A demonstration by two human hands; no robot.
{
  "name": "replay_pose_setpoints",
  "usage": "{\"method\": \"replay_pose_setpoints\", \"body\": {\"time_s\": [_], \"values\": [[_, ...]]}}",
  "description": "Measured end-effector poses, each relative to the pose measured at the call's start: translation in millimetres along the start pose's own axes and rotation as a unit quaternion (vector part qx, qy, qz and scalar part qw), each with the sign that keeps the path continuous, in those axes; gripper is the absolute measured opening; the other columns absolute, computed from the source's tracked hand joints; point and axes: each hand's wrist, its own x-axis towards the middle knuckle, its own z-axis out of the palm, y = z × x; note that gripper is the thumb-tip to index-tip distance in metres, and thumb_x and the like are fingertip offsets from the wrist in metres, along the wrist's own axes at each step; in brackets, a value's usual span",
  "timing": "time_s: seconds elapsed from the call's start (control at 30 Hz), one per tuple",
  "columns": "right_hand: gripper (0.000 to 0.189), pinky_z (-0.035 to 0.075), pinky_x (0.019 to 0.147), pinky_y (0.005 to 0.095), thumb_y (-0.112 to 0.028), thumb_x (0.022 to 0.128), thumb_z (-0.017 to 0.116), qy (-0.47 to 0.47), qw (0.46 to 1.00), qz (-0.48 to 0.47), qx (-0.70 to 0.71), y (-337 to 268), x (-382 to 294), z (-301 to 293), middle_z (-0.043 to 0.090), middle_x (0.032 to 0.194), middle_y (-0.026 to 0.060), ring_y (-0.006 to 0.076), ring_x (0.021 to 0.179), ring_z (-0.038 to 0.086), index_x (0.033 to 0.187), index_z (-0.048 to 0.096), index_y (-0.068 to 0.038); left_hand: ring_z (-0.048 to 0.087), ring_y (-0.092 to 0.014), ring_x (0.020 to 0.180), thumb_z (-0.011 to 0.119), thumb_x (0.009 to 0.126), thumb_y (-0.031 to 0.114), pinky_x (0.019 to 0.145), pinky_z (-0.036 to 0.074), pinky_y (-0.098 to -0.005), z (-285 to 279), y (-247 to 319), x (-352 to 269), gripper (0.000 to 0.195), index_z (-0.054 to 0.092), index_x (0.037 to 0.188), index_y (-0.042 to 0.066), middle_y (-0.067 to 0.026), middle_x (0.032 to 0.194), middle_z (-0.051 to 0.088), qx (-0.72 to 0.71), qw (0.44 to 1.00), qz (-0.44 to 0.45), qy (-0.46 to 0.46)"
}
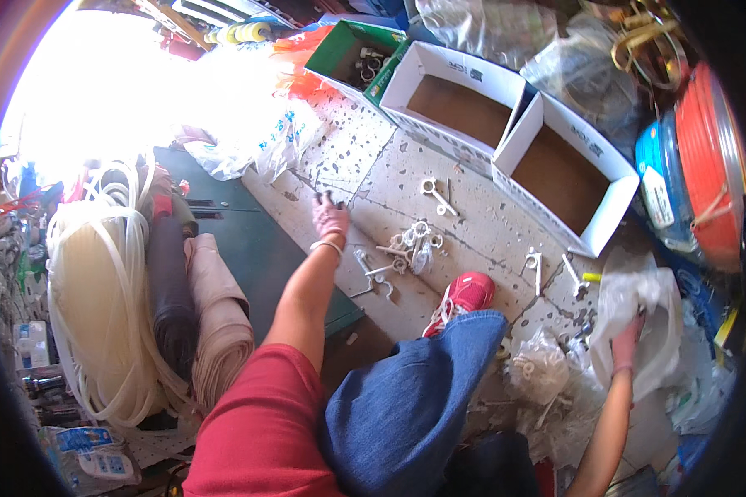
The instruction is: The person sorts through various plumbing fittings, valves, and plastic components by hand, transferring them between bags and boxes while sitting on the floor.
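Observation:
My left hand (331, 214), in a pinkish glove with dark fingertips, reaches over the speckled tile floor (379, 168), fingers apart and nothing in them. Right of it lies a heap of white plastic ring fittings with long stems (418, 239). More stemmed fittings (373, 276) lie just below that hand. At the right, my gloved right hand (625, 349) grips a translucent plastic bag (635, 292); its fingertips are partly hidden by the film. Beside the bag, a clear bag of small white parts (539, 366) rests on the floor.
Two white cardboard boxes (460, 65) (572, 133) stand beside a green box (342, 46) holding fittings. Coiled red hose (712, 168) and blue coil (659, 168) flank the right. Left are clear tubing (96, 279), fabric rolls (221, 329) and a dark green metal cabinet (248, 248).

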Motion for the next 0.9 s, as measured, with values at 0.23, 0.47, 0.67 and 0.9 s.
{"method": "replay_pose_setpoints", "body": {"time_s": [0.23, 0.47, 0.67, 0.9], "values": [[0.047, 0.038, 0.092, 0.0349, -0.023, 0.075, 0.063, 0.009, 1.000, 0.003, -0.015, -22.2, 13.2, -1.4, 0.052, 0.118, 0.0145, 0.0275, 0.107, 0.048, 0.118, 0.050, -0.008, 0.035, -0.030, 0.123, 0.051, 0.078, 0.023, 0.099, 0.033, -0.0405, -38.9, -29.3, 97.7, 0.060, 0.032, 0.135, 0.017, -0.0107, 0.144, 0.019, 0.296, 0.930, -0.067, -0.205], [0.047, 0.038, 0.092, 0.0349, -0.023, 0.075, 0.063, 0.014, 0.999, 0.008, -0.035, -43.0, 39.8, -11.2, 0.052, 0.117, 0.0145, 0.0273, 0.107, 0.049, 0.118, 0.050, -0.008, 0.046, -0.028, 0.116, 0.050, 0.079, 0.015, 0.091, 0.044, -0.0364, -32.5, -56.3, 170.1, 0.046, 0.047, 0.125, 0.011, -0.0091, 0.146, 0.010, 0.330, 0.890, -0.109, -0.296], [0.046, 0.038, 0.091, 0.0348, -0.023, 0.076, 0.062, -0.003, 1.000, -0.002, -0.028, -60.0, 57.9, -5.2, 0.052, 0.117, 0.0145, 0.0272, 0.107, 0.049, 0.118, 0.050, -0.008, 0.053, -0.031, 0.104, 0.054, 0.077, 0.013, 0.089, 0.044, -0.0361, -4.4, -137.1, 206.4, 0.033, 0.055, 0.107, 0.001, -0.0152, 0.120, 0.045, 0.335, 0.917, 0.022, -0.214], [0.045, 0.039, 0.091, 0.0348, -0.023, 0.076, 0.062, 0.053, 0.999, 0.005, -0.001, -62.0, 52.1, -28.5, 0.052, 0.117, 0.0146, 0.0271, 0.106, 0.050, 0.117, 0.050, -0.007, 0.057, -0.032, 0.079, 0.063, 0.073, 0.032, 0.069, 0.046, -0.0398, -6.0, 21.0, 109.1, 0.027, 0.056, 0.080, 0.007, -0.0141, 0.082, 0.058, 0.030, 0.909, 0.361, -0.207]]}}
